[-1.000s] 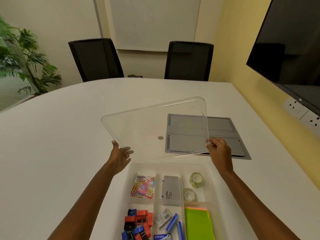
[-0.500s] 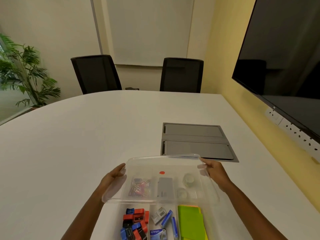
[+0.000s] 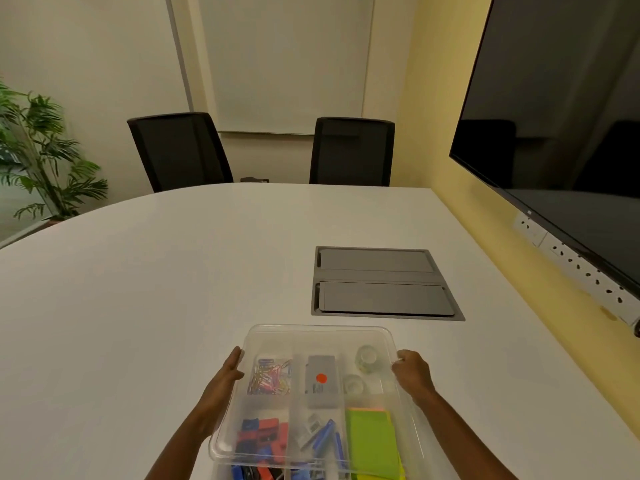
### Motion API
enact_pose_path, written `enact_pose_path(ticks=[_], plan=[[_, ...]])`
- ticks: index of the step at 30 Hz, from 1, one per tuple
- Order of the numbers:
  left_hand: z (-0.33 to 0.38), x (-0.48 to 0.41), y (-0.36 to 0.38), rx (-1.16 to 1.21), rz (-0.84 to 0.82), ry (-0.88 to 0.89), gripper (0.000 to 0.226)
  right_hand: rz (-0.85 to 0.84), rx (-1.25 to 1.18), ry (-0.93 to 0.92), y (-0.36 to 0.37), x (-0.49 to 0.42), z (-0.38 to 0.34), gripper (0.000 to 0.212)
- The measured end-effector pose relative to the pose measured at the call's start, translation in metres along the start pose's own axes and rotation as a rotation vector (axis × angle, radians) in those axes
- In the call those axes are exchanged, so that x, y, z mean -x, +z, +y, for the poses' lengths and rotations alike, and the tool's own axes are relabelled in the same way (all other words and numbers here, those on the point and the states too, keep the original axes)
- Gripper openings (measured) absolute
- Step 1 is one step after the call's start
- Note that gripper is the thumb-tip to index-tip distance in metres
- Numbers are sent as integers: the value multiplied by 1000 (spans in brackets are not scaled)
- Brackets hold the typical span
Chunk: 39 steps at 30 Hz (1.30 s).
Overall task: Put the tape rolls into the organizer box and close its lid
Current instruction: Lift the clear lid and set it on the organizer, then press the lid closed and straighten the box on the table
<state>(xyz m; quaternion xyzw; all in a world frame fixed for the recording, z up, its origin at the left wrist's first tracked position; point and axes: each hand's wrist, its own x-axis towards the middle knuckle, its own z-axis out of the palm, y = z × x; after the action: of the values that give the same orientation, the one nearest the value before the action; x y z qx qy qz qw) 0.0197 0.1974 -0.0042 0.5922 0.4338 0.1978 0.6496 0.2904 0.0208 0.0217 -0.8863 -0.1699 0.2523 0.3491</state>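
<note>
The clear plastic lid [image 3: 273, 341] with a red dot lies flat over the organizer box [image 3: 221, 471], whose near end runs off the bottom of the frame. My left hand [image 3: 227, 374] grips the lid's left edge and my right hand [image 3: 412, 374] grips its right edge. Through the lid I see two clear tape rolls [image 3: 366, 355] [image 3: 353, 384] in the far right compartment, one behind the other. The other compartments hold coloured paper clips, a grey staple box, red and blue sharpeners, blue pens and green sticky notes.
A grey recessed cable hatch [image 3: 381, 284] sits in the white table [image 3: 138, 306] just beyond the box. Two black chairs [image 3: 180, 150] stand at the far edge. A large dark screen [image 3: 561, 133] hangs on the right wall, and a plant [image 3: 38, 150] stands at the left.
The lid was held up and tilted beyond the box. Both hands have brought it down and toward me, so it now lies level over the box compartments.
</note>
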Motion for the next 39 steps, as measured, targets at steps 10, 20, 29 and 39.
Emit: enact_pose_path(ticks=[10, 20, 29, 39], plan=[[-10, 3, 1, -112, 52, 14, 49, 47, 152, -37, 16, 6, 4, 34], [-23, 14, 2, -135, 78, 11, 48, -16, 158, -79, 15, 15, 14, 35], [-46, 45, 5, -89, 166, -7, 31, -161, -268, 85, -3, 76, 84, 25], [-73, 89, 7, -31, 309, 2, 23, -58, -778, 295, 8, 123, 100, 16]])
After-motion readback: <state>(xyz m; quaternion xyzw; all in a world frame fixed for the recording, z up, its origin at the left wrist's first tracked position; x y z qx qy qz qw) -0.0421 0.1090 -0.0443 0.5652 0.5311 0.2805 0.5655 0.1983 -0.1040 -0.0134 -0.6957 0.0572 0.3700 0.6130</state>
